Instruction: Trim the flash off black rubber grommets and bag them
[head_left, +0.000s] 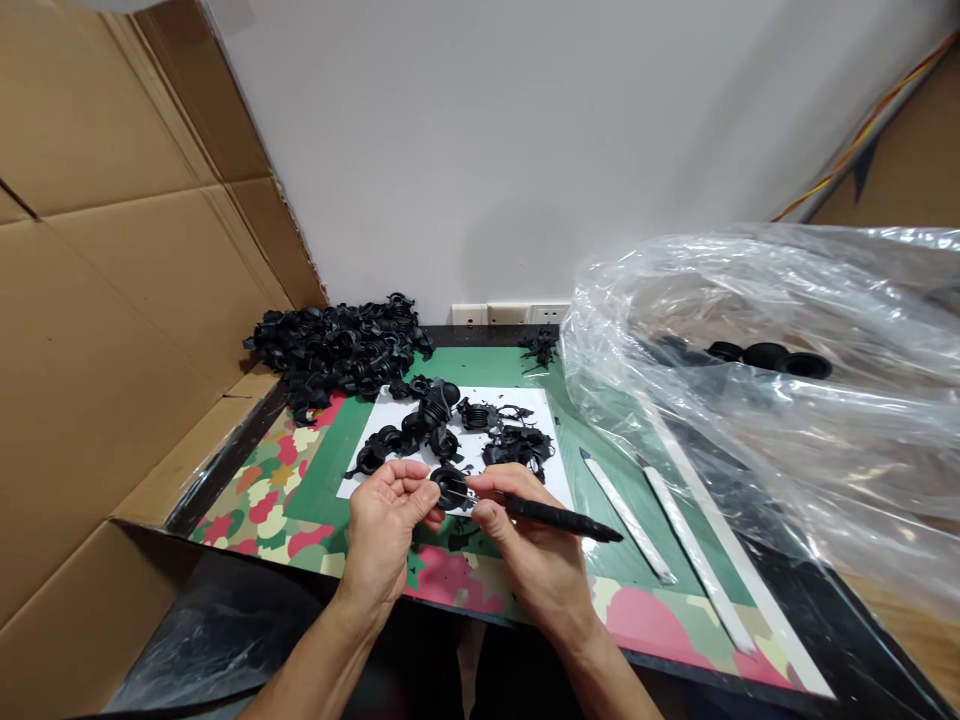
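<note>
While the left hand (382, 518) pinches a black rubbery ring (444, 482), lightly guide the slim black-handled tool (561, 517) the right hand (541, 562) clasps.

A patterned mat (324, 480) covers the black table (840, 625).

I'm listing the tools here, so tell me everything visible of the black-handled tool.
The tool has a thick black handle, material unclear, and a thin, metal-looking tip. The right hand grips it near the front, rear end rightward, tip leftward at the black ring the left hand holds; whether they touch is unclear.
</note>
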